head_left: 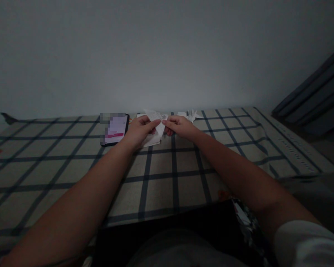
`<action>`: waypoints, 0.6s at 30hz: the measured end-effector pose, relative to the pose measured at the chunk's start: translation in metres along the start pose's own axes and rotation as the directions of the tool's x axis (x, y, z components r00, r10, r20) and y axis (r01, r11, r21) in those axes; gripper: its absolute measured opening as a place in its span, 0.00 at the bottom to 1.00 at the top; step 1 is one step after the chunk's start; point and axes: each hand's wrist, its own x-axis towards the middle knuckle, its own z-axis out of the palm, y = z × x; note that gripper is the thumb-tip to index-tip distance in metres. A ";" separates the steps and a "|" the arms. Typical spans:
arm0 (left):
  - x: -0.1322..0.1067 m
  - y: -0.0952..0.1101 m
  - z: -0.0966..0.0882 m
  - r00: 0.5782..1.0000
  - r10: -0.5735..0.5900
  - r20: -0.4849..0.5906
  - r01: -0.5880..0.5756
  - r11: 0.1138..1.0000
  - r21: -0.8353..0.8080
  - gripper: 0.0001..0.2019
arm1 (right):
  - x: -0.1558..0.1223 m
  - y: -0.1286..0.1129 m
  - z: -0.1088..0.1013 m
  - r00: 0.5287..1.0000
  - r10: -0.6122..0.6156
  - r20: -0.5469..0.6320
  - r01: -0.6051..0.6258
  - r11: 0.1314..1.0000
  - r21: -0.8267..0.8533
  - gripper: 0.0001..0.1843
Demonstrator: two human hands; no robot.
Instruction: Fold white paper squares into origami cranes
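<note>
White paper (160,130) between both hands (180,126)

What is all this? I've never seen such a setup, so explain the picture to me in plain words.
There is no machine here: these are a person's own bare hands. The single picture comes from a camera worn on that person's head, looking forward and down, so the forearms stretch away from you.

The left hand and right hand meet near the middle, pinching a piece of folded white paper between their fingers.

The surface is covered by a checked cloth and stands in front of a plain wall. Beside the left hand lies a phone with its screen lit. Flat pale sheets show beneath the hands, and a spiky white paper shape sits just beyond the right hand.
</note>
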 end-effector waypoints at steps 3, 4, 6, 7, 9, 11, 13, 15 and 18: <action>0.002 0.000 0.000 0.998 0.030 -0.049 -0.028 0.999 0.033 0.15 | -0.001 -0.003 -0.001 0.998 -0.029 0.054 0.033 0.996 -0.082 0.20; 0.002 0.000 0.000 0.998 0.024 -0.055 -0.022 0.999 0.038 0.16 | -0.002 -0.004 -0.001 0.998 -0.044 0.055 0.050 0.992 -0.114 0.20; 0.003 0.000 0.000 0.999 0.009 -0.053 -0.007 1.000 0.027 0.16 | -0.002 -0.005 -0.003 0.996 -0.073 0.048 0.080 0.982 -0.171 0.20; 0.002 0.000 0.000 0.999 -0.003 -0.047 0.004 1.000 0.014 0.16 | -0.002 -0.005 -0.003 0.995 -0.086 0.049 0.094 0.976 -0.195 0.20; 0.001 0.000 0.001 0.999 -0.034 -0.015 0.034 0.999 0.001 0.16 | -0.002 -0.004 -0.004 0.992 -0.108 0.070 0.122 0.964 -0.235 0.20; 0.000 0.000 0.001 0.998 -0.050 0.023 0.050 0.999 0.012 0.17 | -0.002 -0.003 -0.005 0.989 -0.117 0.088 0.136 0.957 -0.258 0.20; -0.001 0.000 0.001 0.998 -0.051 0.038 0.049 0.998 0.042 0.17 | -0.003 -0.003 -0.004 0.989 -0.109 0.100 0.131 0.958 -0.256 0.21; -0.002 -0.001 0.001 1.000 -0.030 0.010 0.029 0.997 0.069 0.18 | -0.004 -0.002 -0.004 0.986 -0.101 0.132 0.131 0.963 -0.235 0.21; -0.001 -0.001 0.001 0.997 0.013 -0.081 -0.006 0.996 0.088 0.18 | -0.005 -0.001 -0.004 0.974 -0.110 0.196 0.152 0.965 -0.212 0.22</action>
